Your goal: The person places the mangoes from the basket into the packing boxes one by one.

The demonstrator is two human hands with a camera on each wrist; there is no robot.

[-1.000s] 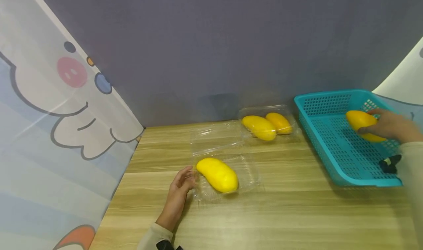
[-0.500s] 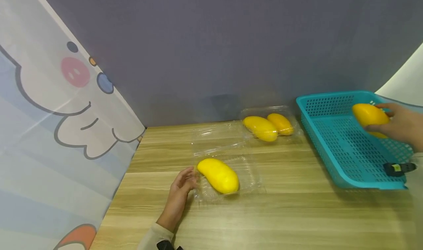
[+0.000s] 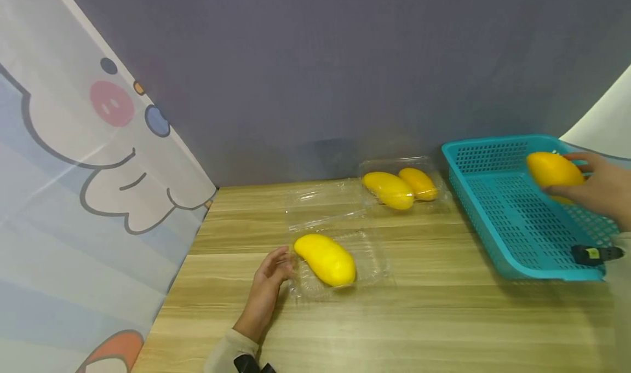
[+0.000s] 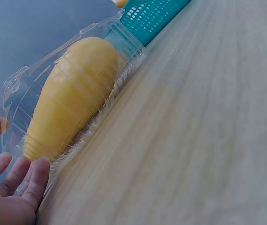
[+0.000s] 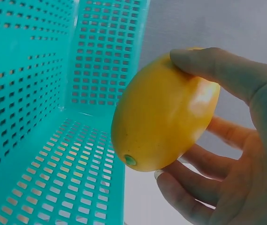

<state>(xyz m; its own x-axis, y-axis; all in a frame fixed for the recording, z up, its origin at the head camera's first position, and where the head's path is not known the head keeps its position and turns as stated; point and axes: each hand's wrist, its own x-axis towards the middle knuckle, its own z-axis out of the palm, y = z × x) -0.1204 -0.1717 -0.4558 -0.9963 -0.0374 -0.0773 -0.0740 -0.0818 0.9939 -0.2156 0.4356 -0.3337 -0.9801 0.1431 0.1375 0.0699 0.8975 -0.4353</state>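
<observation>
Above the basket (image 3: 520, 219)'s right half, the right hand (image 3: 598, 189) grasps a mango (image 5: 164, 115) between thumb and fingers. Well left of the basket, the left hand (image 3: 271, 276)'s relaxed, slightly bent fingers touch a clear box (image 3: 366, 251) holding another mango (image 3: 326, 260). Since a second ago, the grasped mango has shifted slightly toward the basket's far right; the left hand has stayed.

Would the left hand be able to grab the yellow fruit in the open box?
Probably yes: the left hand is right at the clear box, whose lid is folded back, leaving the yellow fruit uncovered on top.
</observation>
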